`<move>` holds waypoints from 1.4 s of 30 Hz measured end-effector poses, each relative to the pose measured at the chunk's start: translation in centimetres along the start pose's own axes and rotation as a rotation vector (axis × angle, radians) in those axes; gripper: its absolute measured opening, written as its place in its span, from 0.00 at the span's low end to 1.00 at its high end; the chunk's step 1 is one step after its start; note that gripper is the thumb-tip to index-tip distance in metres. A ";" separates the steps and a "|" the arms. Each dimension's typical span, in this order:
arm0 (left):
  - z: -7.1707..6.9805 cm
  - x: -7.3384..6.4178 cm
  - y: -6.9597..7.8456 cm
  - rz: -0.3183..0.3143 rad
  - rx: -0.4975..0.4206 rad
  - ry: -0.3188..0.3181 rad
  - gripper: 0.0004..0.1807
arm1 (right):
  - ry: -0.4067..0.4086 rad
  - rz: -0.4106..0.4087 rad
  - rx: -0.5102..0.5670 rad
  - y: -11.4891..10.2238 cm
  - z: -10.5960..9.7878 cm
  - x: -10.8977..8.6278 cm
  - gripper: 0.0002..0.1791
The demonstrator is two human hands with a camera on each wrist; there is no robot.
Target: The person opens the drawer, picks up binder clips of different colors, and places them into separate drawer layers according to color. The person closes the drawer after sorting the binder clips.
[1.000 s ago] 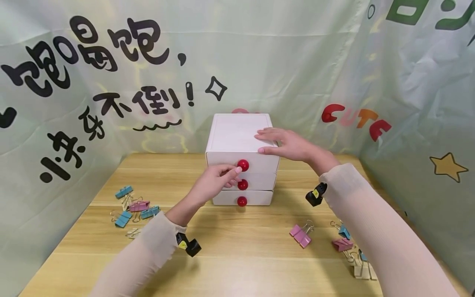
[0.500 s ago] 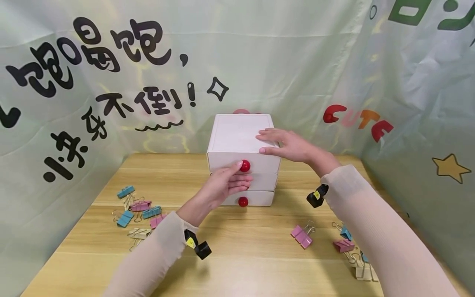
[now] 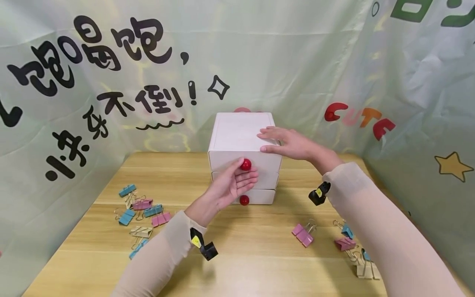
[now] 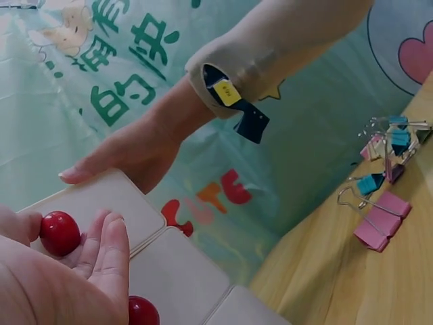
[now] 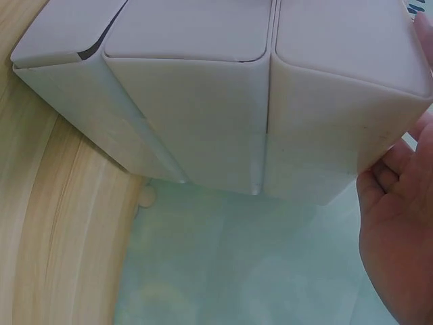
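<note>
A small white drawer unit (image 3: 243,131) stands at the back middle of the table, three drawers tall with red ball knobs. My left hand (image 3: 231,185) is at its front, palm turned up. The top red knob (image 4: 59,233) sits between the left thumb and fingers, thumb against one side. Those fingers cover the middle knob in the head view; the bottom knob (image 3: 244,200) shows below. My right hand (image 3: 287,142) rests on the unit's top right edge, fingers extended over the top. In the right wrist view the unit's side (image 5: 203,122) fills the upper part.
Several binder clips (image 3: 142,210) in blue, pink and cream lie at the left. A pink binder clip (image 3: 303,235) lies front right of the unit, with more clips (image 3: 346,244) beside the right forearm. A printed cloth backdrop (image 3: 282,62) surrounds the wooden table (image 3: 259,255).
My left hand has moved slightly right and turned palm up, its fingers now extending beneath the top knob. The right hand has stayed on the unit. The drawers look the same.
</note>
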State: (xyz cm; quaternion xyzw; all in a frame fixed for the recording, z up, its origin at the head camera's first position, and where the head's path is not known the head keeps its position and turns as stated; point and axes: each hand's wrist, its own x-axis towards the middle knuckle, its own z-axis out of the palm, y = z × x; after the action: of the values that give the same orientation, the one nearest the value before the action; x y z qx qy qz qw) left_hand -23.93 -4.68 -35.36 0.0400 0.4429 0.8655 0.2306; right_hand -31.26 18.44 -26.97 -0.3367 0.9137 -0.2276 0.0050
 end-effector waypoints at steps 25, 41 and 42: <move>0.1 -3.3 -1.9 0.067 0.140 -0.032 0.34 | 0.011 0.009 0.043 0.3 0.2 0.0 0.38; 0.5 -5.8 -2.7 0.022 0.058 -0.087 0.28 | 0.077 -0.056 -0.053 0.6 0.7 0.0 0.36; 0.5 -5.9 -2.7 0.022 0.066 -0.091 0.28 | 0.080 -0.056 -0.054 0.6 0.7 0.0 0.36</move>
State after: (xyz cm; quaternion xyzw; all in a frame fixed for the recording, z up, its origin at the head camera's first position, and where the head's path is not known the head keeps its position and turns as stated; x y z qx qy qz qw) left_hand -17.52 -5.52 -36.42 0.0915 0.4599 0.8501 0.2395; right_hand -31.51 18.52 -27.79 -0.3529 0.9092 -0.2160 -0.0471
